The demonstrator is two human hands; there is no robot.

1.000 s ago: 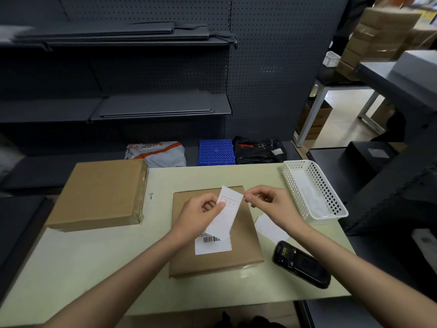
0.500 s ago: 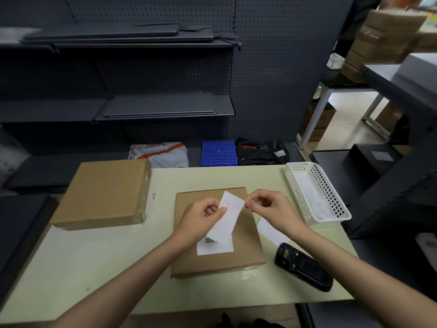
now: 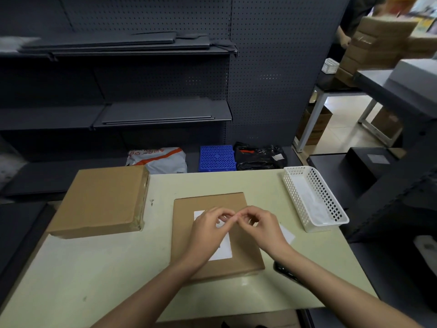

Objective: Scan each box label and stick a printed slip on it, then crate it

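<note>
A flat brown box [image 3: 241, 263] lies in the middle of the pale table [image 3: 94, 268]. A white printed slip [image 3: 198, 215] lies low over its top, above the box's white label [image 3: 223, 253]. My left hand [image 3: 209, 230] covers most of the slip, fingers curled. My right hand [image 3: 263, 229] meets it fingertip to fingertip at the slip's upper right edge, and both seem to pinch it there. A black handheld scanner [image 3: 283, 272] lies right of the box, mostly hidden by my right forearm.
A bigger brown box [image 3: 101, 200] sits at the table's left. A white mesh basket [image 3: 314, 200] stands at the right edge, with a loose white slip [image 3: 287, 235] beside it. A blue crate [image 3: 217, 158] and bags lie behind the table under dark shelving.
Both hands have lowered the slip from an upright tilt down onto the box top, and the fingertips have come together.
</note>
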